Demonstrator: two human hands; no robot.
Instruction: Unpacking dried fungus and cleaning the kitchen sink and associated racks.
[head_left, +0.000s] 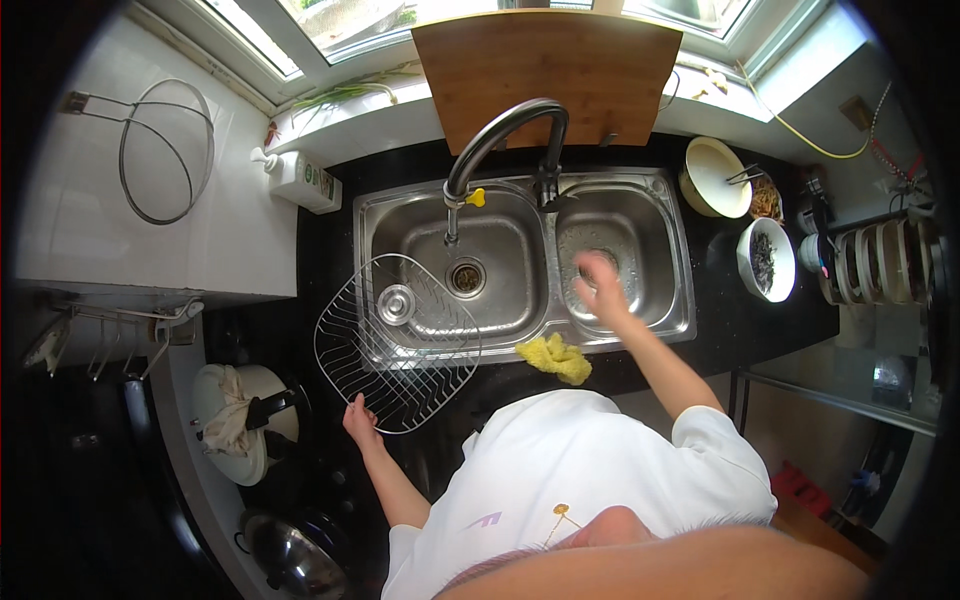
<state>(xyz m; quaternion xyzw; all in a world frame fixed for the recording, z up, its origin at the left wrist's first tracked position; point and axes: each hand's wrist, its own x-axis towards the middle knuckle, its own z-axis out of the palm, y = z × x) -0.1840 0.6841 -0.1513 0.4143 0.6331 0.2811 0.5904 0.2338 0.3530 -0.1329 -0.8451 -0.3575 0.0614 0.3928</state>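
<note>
With its fingers on the near rim, my left hand holds a metal wire basket, which is over the left front corner of the double stainless steel sink. Through its wires a round drain strainer shows in the left basin. My right hand is over the smaller right basin, fingers apart and nothing held, partly covering the drain there. A gooseneck faucet arches over the basins, with a yellow valve handle at its base. On the sink's front edge lies a crumpled yellow cloth.
A wooden board leans behind the sink. White bowls and a yellowish bowl stand at the right, beside a dish rack. A pump bottle is at the left back; a lidded pot sits at the left.
</note>
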